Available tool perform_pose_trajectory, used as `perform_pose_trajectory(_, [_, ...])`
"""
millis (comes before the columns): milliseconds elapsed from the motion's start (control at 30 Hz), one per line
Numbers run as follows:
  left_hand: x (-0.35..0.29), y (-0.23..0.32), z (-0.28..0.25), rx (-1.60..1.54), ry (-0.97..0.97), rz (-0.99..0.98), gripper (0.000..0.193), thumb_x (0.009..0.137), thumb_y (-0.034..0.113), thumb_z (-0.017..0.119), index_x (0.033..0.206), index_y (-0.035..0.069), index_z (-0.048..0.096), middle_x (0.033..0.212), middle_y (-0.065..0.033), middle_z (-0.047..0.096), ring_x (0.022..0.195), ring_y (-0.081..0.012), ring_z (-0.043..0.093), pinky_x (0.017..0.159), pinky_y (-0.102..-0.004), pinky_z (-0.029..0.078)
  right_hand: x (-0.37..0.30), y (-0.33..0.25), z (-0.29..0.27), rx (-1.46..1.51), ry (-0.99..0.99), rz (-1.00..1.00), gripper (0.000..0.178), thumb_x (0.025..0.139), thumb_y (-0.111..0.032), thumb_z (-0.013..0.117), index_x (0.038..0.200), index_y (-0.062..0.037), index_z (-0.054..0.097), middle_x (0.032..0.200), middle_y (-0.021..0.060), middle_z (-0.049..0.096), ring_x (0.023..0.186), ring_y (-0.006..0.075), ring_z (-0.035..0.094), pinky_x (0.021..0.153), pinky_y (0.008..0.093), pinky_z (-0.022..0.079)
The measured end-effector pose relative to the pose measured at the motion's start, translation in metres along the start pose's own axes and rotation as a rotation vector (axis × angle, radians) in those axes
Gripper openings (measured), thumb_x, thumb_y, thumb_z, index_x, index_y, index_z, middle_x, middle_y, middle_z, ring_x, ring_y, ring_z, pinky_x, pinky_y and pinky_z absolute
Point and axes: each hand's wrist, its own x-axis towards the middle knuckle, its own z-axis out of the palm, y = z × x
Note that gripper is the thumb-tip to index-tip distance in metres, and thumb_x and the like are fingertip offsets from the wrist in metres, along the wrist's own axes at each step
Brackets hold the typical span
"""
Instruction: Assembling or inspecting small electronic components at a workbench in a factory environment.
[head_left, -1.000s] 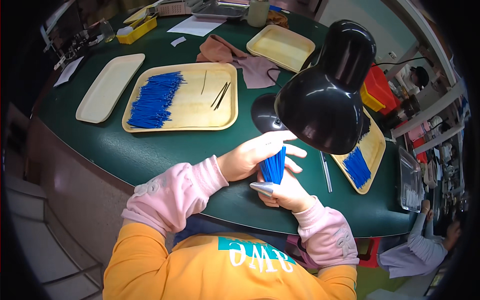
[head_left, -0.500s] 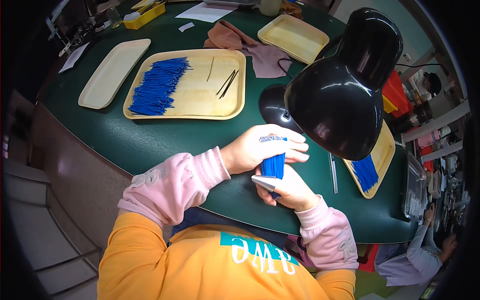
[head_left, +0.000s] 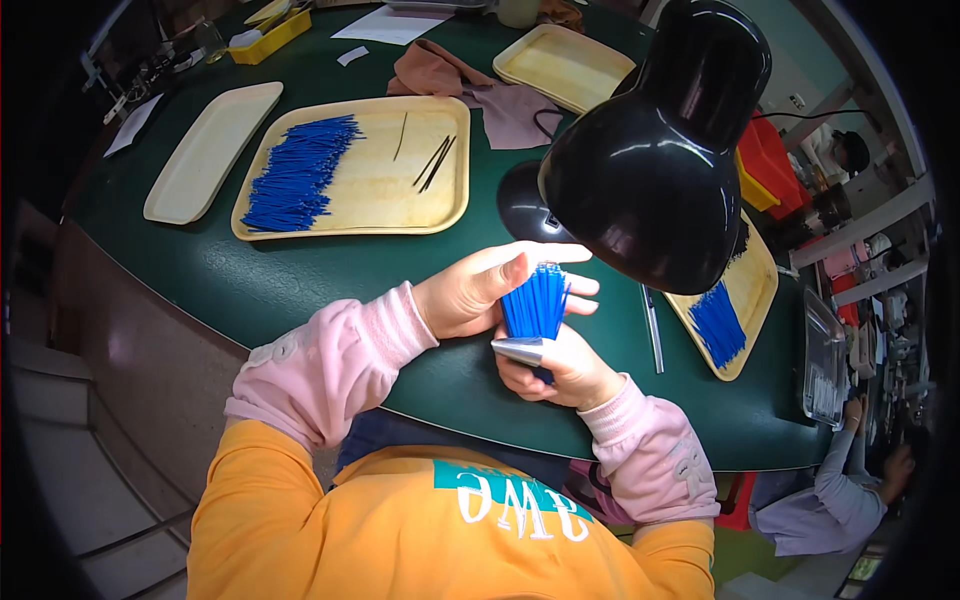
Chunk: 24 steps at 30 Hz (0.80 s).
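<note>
- Right hand (head_left: 560, 368) is closed around the lower end of a bundle of thin blue sticks (head_left: 537, 302), held upright above the near edge of the green table (head_left: 300, 280). A silver cap-like piece (head_left: 518, 350) sits at the thumb side of the grip; what it is I cannot tell.
- Left hand (head_left: 480, 290) is loosely curled, its fingers (head_left: 575, 285) spread across the far side of the bundle's top and touching the stick tips.
- Black desk lamp (head_left: 655, 160) hangs just above and to the right of both hands.
- Large beige tray (head_left: 360, 205) further back holds a heap of the same blue sticks (head_left: 298, 175) at its left end and a few dark thin rods (head_left: 435, 162) near its middle. Empty beige tray (head_left: 205, 150) lies to its left. Another tray (head_left: 755, 290) at right carries a smaller blue heap (head_left: 718, 322).
- Pinkish cloth (head_left: 480, 90) lies behind the large tray.
- Risk, my judgement: the sticks are thin and many, so a slack right grip could let them fan out or slide down and scatter over the table edge.
- Risk: pressing the tips sideways could bend them; the lamp shade is near enough to be knocked.
</note>
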Motion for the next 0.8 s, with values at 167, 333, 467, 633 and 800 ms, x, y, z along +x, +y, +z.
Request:
perform_pose_trajectory(167, [-0.006, 0.008, 0.002, 0.37, 0.021, -0.012, 0.031, 0.083, 0.011, 0.045, 0.108, -0.006, 0.042, 0.103, -0.0183, 0.051, 0.094, -0.0244, 0.053, 0.083, -0.0319, 0.041, 0.001, 0.004, 0.002, -0.019, -0.023, 0.008, 0.019, 0.079, -0.021, 0.051, 0.085, -0.003, 0.048, 0.053, 0.0032, 0.043, 0.04, 0.0066, 0.039, 0.033, 0.017, 0.029])
perform_pose_trajectory(333, [-0.006, 0.006, 0.007, 0.364, 0.206, -0.038, 0.029, 0.074, 0.011, 0.059, 0.096, -0.005, 0.05, 0.087, -0.0135, 0.056, 0.079, -0.0194, 0.057, 0.071, -0.0289, 0.048, 0.006, 0.002, 0.006, -0.036, 0.104, 0.01, 0.016, 0.076, -0.017, 0.055, 0.082, -0.0031, 0.049, 0.056, 0.0034, 0.045, 0.043, 0.007, 0.042, 0.034, 0.0169, 0.031])
perform_pose_trajectory(467, [-0.006, 0.006, 0.003, 0.611, 0.226, -0.035, 0.026, 0.071, 0.012, 0.062, 0.09, -0.002, 0.053, 0.076, -0.01, 0.057, 0.073, -0.0167, 0.058, 0.068, -0.0267, 0.048, 0.006, 0.003, 0.009, -0.104, 0.107, -0.003, 0.018, 0.077, -0.019, 0.055, 0.084, -0.0045, 0.046, 0.055, 0.0024, 0.043, 0.043, 0.0059, 0.039, 0.035, 0.0159, 0.028])
perform_pose_trajectory(633, [-0.007, -0.002, 0.014, 0.237, 0.218, -0.065, 0.03, 0.08, 0.01, 0.047, 0.104, -0.007, 0.04, 0.102, -0.0181, 0.05, 0.096, -0.0216, 0.049, 0.084, -0.0284, 0.038, 0.001, 0.003, 0.006, -0.154, 0.063, 0.042, 0.021, 0.076, -0.022, 0.055, 0.085, -0.0047, 0.046, 0.057, 0.0022, 0.043, 0.044, 0.0054, 0.038, 0.035, 0.0157, 0.026])
perform_pose_trajectory(800, [-0.007, 0.01, 0.017, 0.286, 0.152, -0.106, 0.025, 0.081, 0.011, 0.047, 0.099, -0.006, 0.045, 0.097, -0.0182, 0.053, 0.093, -0.0235, 0.053, 0.083, -0.0293, 0.041, -0.003, 0.0, 0.009, -0.174, 0.06, 0.065, 0.024, 0.076, -0.025, 0.057, 0.085, -0.0047, 0.048, 0.06, 0.0015, 0.045, 0.046, 0.0053, 0.04, 0.037, 0.0156, 0.029])
